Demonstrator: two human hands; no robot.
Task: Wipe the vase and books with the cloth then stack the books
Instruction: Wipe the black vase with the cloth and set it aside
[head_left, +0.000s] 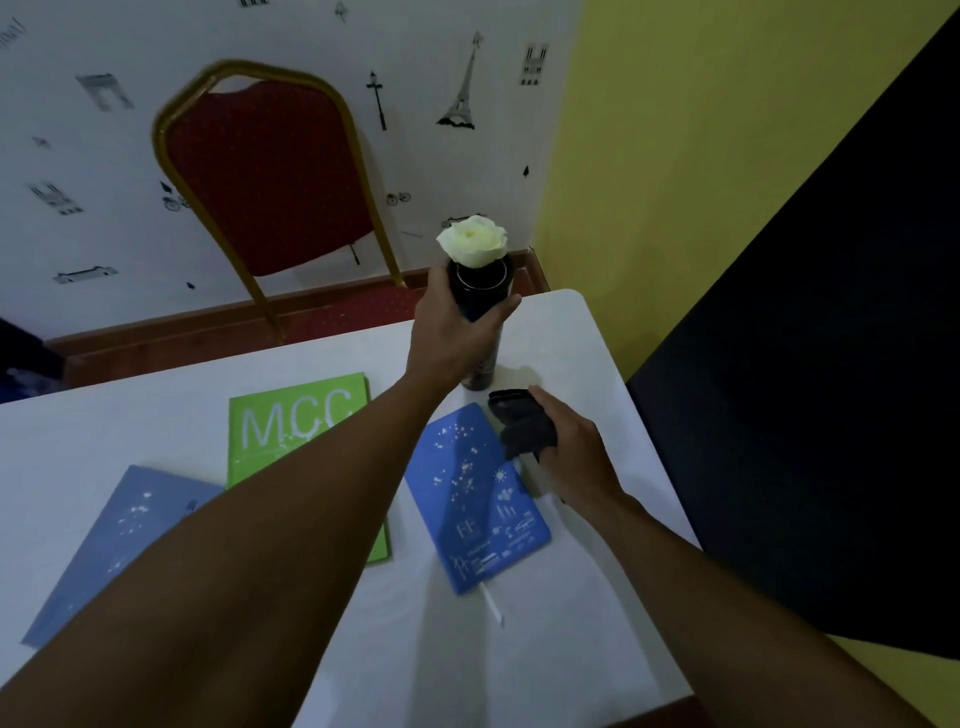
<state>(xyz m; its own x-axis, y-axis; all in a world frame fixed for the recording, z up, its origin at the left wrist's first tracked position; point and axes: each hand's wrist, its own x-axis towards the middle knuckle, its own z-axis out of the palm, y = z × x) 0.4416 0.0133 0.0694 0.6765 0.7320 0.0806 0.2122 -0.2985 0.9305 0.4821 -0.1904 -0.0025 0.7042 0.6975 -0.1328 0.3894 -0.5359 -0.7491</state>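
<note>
A tall dark vase (483, 364) with a white rose (471, 240) stands upright near the far right corner of the white table (587, 343). My left hand (449, 332) is wrapped around its upper part. My right hand (569, 449) holds a crumpled dark cloth (522, 423) just right of the vase's base, apart from it. Three books lie flat: a green one (291, 415) marked MCC, a bright blue one (475, 499) with white drawings, and a pale blue one (124, 535) at the left, partly under my left forearm.
A red chair (270, 171) with a gold frame stands behind the table against the patterned white wall. A yellow wall and a large dark panel (810, 415) close in on the right side.
</note>
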